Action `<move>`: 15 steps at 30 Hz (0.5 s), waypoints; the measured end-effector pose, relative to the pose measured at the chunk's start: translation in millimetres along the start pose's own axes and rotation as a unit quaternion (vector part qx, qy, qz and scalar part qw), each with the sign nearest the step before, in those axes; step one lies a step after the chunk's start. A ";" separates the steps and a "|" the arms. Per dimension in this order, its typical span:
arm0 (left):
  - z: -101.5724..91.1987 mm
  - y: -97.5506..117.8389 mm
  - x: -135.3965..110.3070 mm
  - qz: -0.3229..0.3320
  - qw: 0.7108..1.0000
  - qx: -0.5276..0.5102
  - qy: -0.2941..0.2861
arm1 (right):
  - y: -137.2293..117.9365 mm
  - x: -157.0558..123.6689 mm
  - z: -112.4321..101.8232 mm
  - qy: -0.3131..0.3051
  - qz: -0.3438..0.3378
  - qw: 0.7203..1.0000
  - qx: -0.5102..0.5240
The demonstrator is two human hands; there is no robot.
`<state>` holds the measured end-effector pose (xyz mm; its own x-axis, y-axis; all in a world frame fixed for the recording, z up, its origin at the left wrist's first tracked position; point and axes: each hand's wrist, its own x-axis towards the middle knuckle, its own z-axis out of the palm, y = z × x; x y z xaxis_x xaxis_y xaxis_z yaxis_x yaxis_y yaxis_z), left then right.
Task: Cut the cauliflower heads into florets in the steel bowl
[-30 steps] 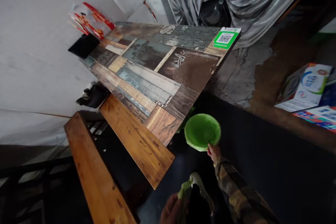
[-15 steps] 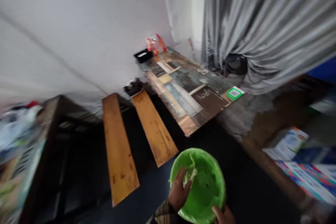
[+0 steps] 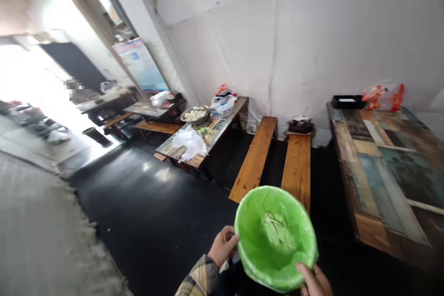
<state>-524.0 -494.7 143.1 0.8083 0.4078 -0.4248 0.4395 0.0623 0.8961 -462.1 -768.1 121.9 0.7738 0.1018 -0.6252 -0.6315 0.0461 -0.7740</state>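
Note:
A round green bin point(image 3: 249, 261) with a thin plastic bag lining is held in front of me, its mouth tilted up toward me. Some thin dark strands point(image 3: 275, 222) and small scraps lie at the bottom, on the pale lining. My left hand point(image 3: 224, 245) pinches the left side of the rim, a plaid sleeve behind it. On the near right, my right hand point(image 3: 314, 280) grips the rim, its thumb over the edge and its other fingers mostly hidden outside.
Two wooden benches point(image 3: 255, 159) stand beyond the bin. To the right is a patchwork-patterned table point(image 3: 374, 185) with a black tray point(image 3: 348, 101). Further left, another table carries a metal bowl point(image 3: 195, 114), chopped greens point(image 3: 204, 132) and a plastic bag point(image 3: 190, 142). The floor point(image 3: 149, 222) is dark.
The view has swung left, bringing more tables into sight. My left hand has come out of the bin, where it was at a pale stringy scrap, and now holds the rim.

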 end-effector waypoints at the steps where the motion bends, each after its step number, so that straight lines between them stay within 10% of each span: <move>1: -16.0 -4.9 -4.5 -0.022 0.999 -0.047 0.002 | -1.0 2.1 21.0 -0.025 -0.007 1.000 -0.005; 6: -110.5 -20.4 5.0 -0.060 0.968 -0.227 0.091 | 4.5 21.8 143.4 -0.093 -0.055 0.992 -0.058; 15: -344.8 -8.0 25.2 -0.019 0.923 -0.331 0.195 | 6.0 -8.4 405.8 -0.216 -0.084 0.967 -0.104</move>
<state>-642.2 -170.8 169.7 0.5377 0.6826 -0.4950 0.0240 0.5744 0.8182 -492.6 -365.5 163.0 0.7433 0.5173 -0.4242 -0.4408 -0.0982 -0.8922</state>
